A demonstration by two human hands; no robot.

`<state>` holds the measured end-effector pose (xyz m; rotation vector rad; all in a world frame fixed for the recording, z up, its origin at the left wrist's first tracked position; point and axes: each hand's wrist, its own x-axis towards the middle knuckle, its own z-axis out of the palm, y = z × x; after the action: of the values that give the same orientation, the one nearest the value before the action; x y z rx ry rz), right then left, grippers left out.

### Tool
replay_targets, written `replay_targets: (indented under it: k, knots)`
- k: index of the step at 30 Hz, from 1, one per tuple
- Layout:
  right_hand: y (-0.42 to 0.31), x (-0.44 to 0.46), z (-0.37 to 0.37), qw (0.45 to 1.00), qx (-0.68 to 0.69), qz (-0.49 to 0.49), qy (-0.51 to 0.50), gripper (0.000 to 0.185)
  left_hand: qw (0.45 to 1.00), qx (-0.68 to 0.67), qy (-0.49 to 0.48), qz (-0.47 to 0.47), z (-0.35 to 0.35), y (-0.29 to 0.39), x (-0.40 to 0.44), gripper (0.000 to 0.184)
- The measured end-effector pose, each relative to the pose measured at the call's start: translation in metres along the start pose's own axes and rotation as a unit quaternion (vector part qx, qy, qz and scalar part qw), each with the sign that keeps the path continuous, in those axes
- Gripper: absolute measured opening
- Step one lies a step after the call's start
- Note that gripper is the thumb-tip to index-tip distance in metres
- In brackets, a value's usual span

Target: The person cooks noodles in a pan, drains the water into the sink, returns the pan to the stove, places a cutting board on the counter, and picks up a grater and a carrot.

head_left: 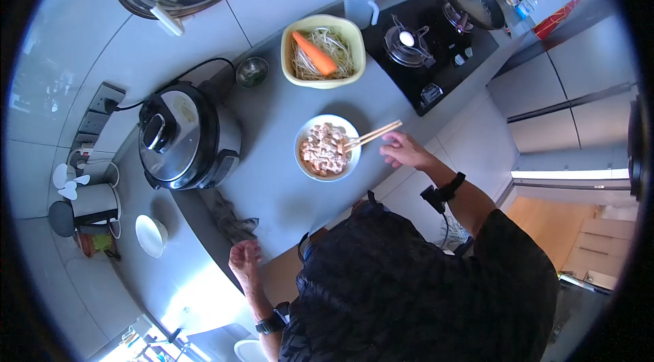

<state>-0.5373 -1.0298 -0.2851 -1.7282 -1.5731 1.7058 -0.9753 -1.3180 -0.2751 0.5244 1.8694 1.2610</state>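
On the grey counter, a bowl (300, 151) of pale, coated chopped food, possibly meat, has a pair of chopsticks (375, 133) leaning over its right rim. My right hand (407, 152) hovers just below the outer ends of the chopsticks, apart from them, with its fingers loosely bent and nothing visible in them. Down at the counter's left edge is my left hand (245, 261), fingers loosely curled and apparently holding nothing. A dark grey cloth (235, 221) lies just above that hand; whether they touch is hard to see.
Behind the bowl stands a yellow basin (289, 69) with a carrot (315, 54) on bean sprouts. A pressure cooker (187, 137) and a small metal bowl (252, 71) are left of it. A jug (360, 4), a stove (436, 48) with an egg (407, 38), and a pan (475, 2) stand rightward. A white bowl (151, 236) sits lower left.
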Motion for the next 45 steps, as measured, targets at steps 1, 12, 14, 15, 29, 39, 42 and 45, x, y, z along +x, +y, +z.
replay_targets:
  k: [1, 12, 14, 15, 29, 39, 42, 45]
  knots:
    - [-0.004, 0.001, 0.000, 1.000, 0.020, -0.007, -0.006, 0.053, 1.000, 0.008, 0.003, -0.004, 0.002, 0.002, -0.003, 0.018]
    - [-0.013, 0.026, 0.014, 0.984, 0.123, 0.005, -0.130, 0.047, 0.999, 0.002, 0.030, -0.044, 0.012, -0.008, -0.031, 0.018]
    - [-0.005, 0.036, 0.025, 0.975, 0.135, 0.038, -0.171, 0.050, 0.998, -0.007, 0.039, -0.049, 0.016, -0.011, -0.036, 0.018]
    - [-0.004, 0.039, 0.031, 0.970, 0.140, 0.055, -0.190, 0.051, 0.997, -0.007, 0.048, -0.056, 0.020, -0.009, -0.040, 0.017]
    - [0.012, 0.045, 0.046, 0.956, 0.252, 0.020, -0.149, 0.049, 0.997, -0.015, 0.069, -0.041, 0.002, -0.038, -0.045, 0.016]
    - [0.035, 0.026, -0.096, 0.939, 0.338, -0.011, 0.067, 0.046, 0.998, -0.013, 0.029, -0.053, 0.017, -0.041, -0.027, 0.015]
    - [0.040, 0.031, -0.127, 0.930, 0.347, -0.025, 0.114, 0.044, 0.999, -0.028, -0.005, -0.036, 0.018, -0.037, -0.023, 0.014]
    - [0.047, 0.039, -0.147, 0.934, 0.332, -0.003, 0.133, 0.047, 0.999, 0.020, 0.002, -0.049, 0.021, -0.022, -0.023, 0.013]
